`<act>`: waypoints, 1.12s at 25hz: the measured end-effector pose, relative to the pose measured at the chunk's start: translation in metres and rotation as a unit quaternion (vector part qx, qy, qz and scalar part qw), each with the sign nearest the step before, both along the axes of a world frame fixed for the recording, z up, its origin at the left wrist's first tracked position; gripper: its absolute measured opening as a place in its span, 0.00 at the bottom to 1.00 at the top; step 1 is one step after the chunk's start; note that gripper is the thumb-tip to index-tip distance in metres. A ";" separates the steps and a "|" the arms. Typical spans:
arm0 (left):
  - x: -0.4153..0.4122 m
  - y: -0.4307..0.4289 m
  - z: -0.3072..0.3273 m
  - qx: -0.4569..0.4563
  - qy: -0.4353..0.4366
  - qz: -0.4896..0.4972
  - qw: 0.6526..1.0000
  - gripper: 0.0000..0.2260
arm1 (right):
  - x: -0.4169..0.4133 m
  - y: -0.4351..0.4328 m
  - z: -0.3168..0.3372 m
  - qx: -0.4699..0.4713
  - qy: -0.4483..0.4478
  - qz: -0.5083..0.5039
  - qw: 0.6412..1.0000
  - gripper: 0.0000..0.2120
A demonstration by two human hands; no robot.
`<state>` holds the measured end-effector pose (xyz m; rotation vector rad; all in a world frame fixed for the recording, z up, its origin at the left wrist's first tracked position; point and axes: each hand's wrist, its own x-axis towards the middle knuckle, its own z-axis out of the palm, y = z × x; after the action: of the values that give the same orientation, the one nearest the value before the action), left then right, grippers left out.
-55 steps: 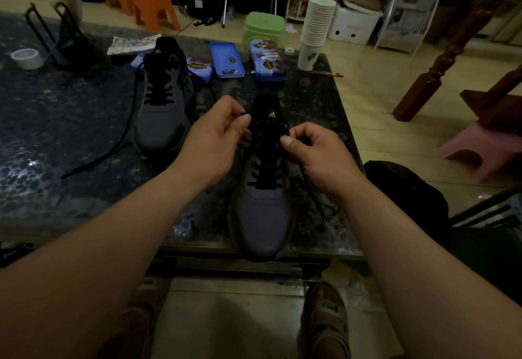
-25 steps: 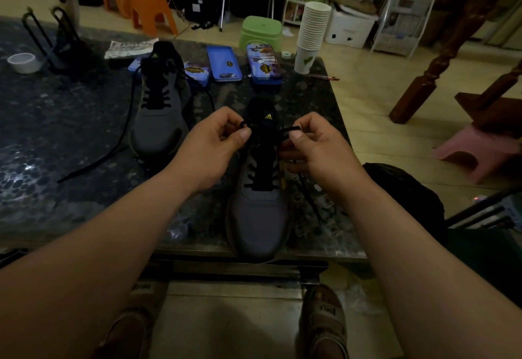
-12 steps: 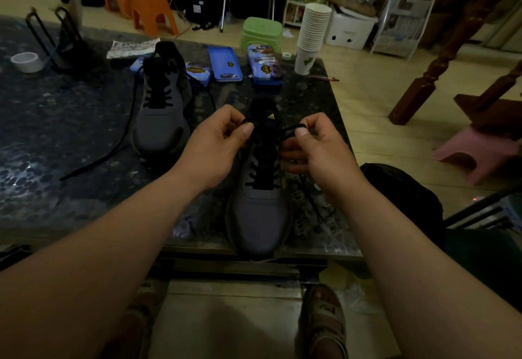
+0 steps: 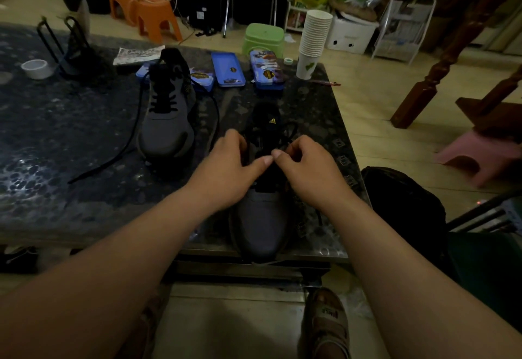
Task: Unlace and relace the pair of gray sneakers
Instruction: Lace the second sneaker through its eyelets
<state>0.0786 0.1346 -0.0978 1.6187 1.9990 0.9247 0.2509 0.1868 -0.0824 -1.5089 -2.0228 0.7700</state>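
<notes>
At the front edge of the stone table, the near gray sneaker looks laced. The left hand and the right hand pinch its black lace, probably to tie it. The far gray sneaker is left to do, since its loose lace trails on the table. The pencil cases and paper cups behind are not in the way.

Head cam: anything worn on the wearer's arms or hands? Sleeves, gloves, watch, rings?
Nothing visible. The left forearm and right forearm are bare to the frame edge, with no sleeves. The left hand and right hand are ungloved, with no watch, bands or rings showing. The thumbnails look short.
</notes>
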 end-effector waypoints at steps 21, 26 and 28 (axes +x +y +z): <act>0.006 0.003 0.002 0.002 0.033 0.023 0.999 0.12 | -0.012 -0.007 0.002 0.016 -0.071 -0.024 0.997 0.12; -0.004 0.004 0.007 -0.039 -0.015 -0.003 0.999 0.17 | -0.004 -0.004 0.004 -0.041 -0.045 -0.002 0.998 0.14; -0.005 0.005 0.006 -0.038 -0.005 -0.012 0.999 0.15 | -0.005 -0.004 0.004 -0.038 -0.060 0.003 0.997 0.13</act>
<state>0.0739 0.1392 -0.0914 1.5901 1.9797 0.8348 0.2460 0.1832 -0.0787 -1.6277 -2.1083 0.7823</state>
